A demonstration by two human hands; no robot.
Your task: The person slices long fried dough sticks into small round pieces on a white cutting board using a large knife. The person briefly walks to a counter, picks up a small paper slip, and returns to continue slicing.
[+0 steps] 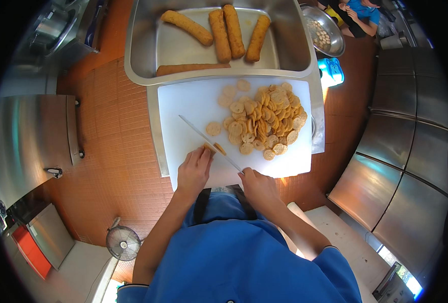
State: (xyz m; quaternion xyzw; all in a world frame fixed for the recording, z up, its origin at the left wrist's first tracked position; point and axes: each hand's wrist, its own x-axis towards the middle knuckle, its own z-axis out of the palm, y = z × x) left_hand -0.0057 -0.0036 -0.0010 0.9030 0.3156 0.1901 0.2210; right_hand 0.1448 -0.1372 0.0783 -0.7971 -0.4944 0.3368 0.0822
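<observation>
My right hand grips the handle of a long kitchen knife, whose blade points to the upper left across the white cutting board. Under the fingertips of my left hand is the short end of a brown sausage-like roll, mostly hidden by the fingers. A thin slice stands against the blade's far side. On the board's right half lies a heap of round slices, golden at the rim and pale inside. One loose slice lies between the heap and the blade.
Beyond the board stands a deep steel tray with several whole brown rolls. A steel bowl of pale pieces and a blue stool-like object are at the right. Another person sits behind. A fan stands lower left.
</observation>
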